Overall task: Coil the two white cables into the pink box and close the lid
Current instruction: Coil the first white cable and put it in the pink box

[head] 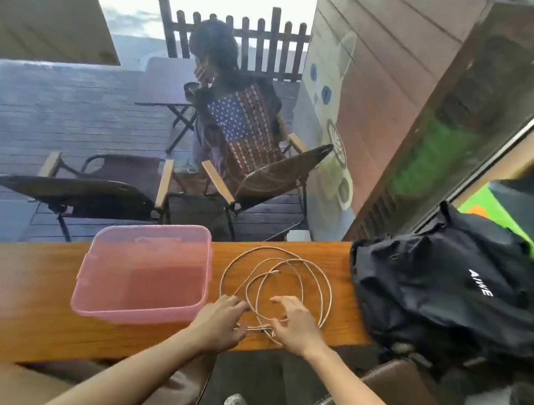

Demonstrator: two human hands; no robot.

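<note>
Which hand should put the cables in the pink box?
Probably the left hand. It lies beside the open pink box and already touches the looped white cables. The right hand is farther from it.

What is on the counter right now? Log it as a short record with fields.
box: pink box, open, empty, left of the cables
cables: white cables lying in loose loops on the counter, outside the box
left hand: left hand on the near-left part of the loops
right hand: right hand over the near part of the loops, fingers curled
bag: black bag at the counter's right end
lid: pink edge at far left, possibly the lid
</note>
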